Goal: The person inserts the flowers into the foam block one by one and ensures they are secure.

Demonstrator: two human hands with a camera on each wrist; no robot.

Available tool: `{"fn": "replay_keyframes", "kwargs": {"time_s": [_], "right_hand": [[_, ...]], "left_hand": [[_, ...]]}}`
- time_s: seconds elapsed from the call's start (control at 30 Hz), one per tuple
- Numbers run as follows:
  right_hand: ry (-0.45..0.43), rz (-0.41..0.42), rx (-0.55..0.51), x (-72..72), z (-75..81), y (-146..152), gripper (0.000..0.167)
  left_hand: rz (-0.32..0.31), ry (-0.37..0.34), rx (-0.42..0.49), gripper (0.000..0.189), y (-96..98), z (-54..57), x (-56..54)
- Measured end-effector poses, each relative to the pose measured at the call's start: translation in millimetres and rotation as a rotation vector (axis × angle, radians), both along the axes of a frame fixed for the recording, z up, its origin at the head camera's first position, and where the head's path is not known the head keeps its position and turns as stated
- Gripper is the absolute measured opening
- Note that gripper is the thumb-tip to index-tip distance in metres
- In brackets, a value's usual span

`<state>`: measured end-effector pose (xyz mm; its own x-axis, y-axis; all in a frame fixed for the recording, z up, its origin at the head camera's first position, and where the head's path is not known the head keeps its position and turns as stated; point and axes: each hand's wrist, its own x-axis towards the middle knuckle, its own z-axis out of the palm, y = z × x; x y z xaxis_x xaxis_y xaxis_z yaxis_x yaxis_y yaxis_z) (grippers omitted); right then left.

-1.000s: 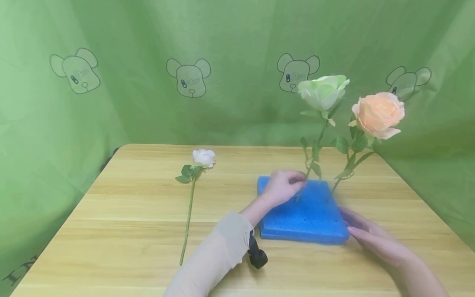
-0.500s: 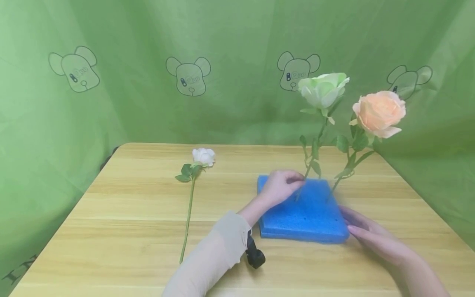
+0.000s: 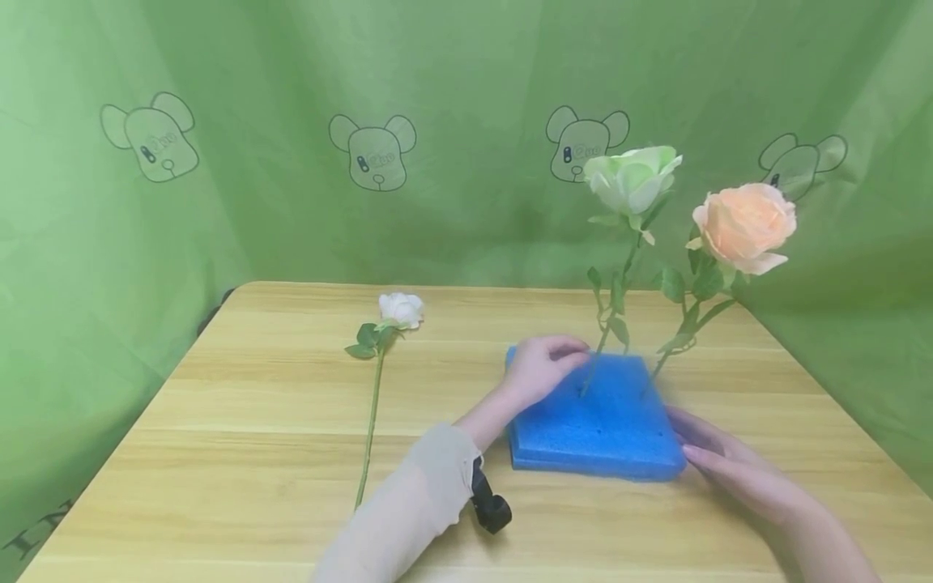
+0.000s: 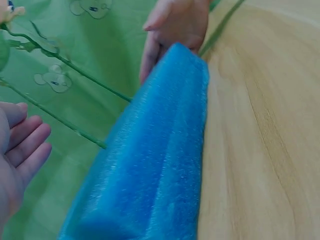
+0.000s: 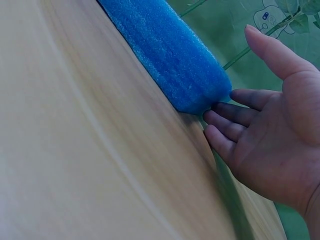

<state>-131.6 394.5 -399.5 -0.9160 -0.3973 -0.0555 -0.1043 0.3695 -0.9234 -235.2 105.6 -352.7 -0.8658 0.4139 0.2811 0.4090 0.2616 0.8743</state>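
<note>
Two artificial roses stand in a blue foam block (image 3: 619,445): a pale green and white rose (image 3: 632,182) and, to its right, a peach rose (image 3: 747,227). Both stems tilt to the right. Over the block's left part, my left hand (image 3: 543,370) is beside the green rose's stem. The left wrist view shows a gap between its loosely bent fingers (image 4: 31,142) and the stem (image 4: 55,116). At the block's right side, my right hand (image 3: 739,470) has its fingers extended. Its fingertips (image 5: 222,105) are right at the block's corner in the right wrist view.
On the wooden table (image 3: 240,453), a white rose (image 3: 401,311) with a long stem lies to the left of the block. A black strap (image 3: 492,506) hangs at my left wrist below the sleeve. Green curtain (image 3: 466,227) with bear outlines surrounds the table.
My left hand has let go of the green rose's stem and drawn back slightly to the left. The rose stays standing in the block. My right hand keeps its place.
</note>
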Motion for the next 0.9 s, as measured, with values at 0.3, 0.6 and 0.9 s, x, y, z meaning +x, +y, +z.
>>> {"fn": "replay_keyframes", "kwargs": {"time_s": [0.3, 0.6, 0.9], "right_hand": [[-0.017, 0.026, -0.040, 0.1, -1.8, 1, 0.052], [-0.021, 0.015, -0.019, -1.5, 0.0, 1, 0.052], [-0.033, 0.033, -0.054, -3.5, -1.3, 2, 0.052]], "left_hand": [[0.054, -0.057, 0.178, 0.023, -35.5, 17.1, 5.5], [0.090, -0.112, 0.305, 0.027, -90.3, 34.4, 3.3], [0.214, -0.183, 0.421, 0.032, -151.7, 36.6, -1.8]]}}
